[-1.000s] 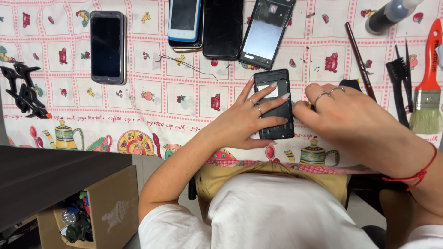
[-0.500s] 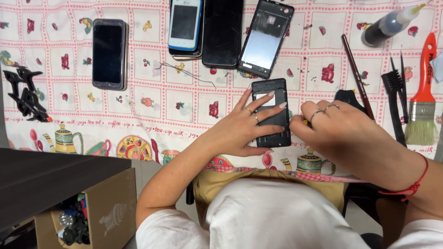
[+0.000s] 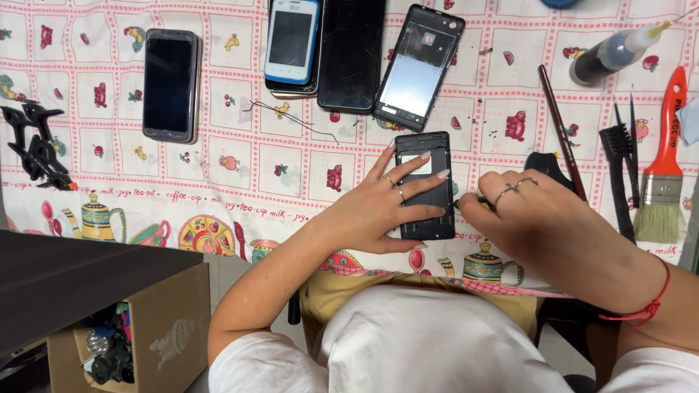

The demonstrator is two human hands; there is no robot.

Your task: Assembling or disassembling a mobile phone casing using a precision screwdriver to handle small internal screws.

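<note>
On the patterned cloth (image 3: 218, 109), left hand (image 3: 378, 211) flattens black rectangular phone (image 3: 429, 156).

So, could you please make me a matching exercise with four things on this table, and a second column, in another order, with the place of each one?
Things:
1. opened black phone
2. paintbrush with orange handle
3. white and blue phone
4. black clips

Places:
a. far left edge of the tablecloth
b. on top of a stack of phones
c. under the left hand
d. far right side

Pairs: 1-c, 2-d, 3-b, 4-a
</note>
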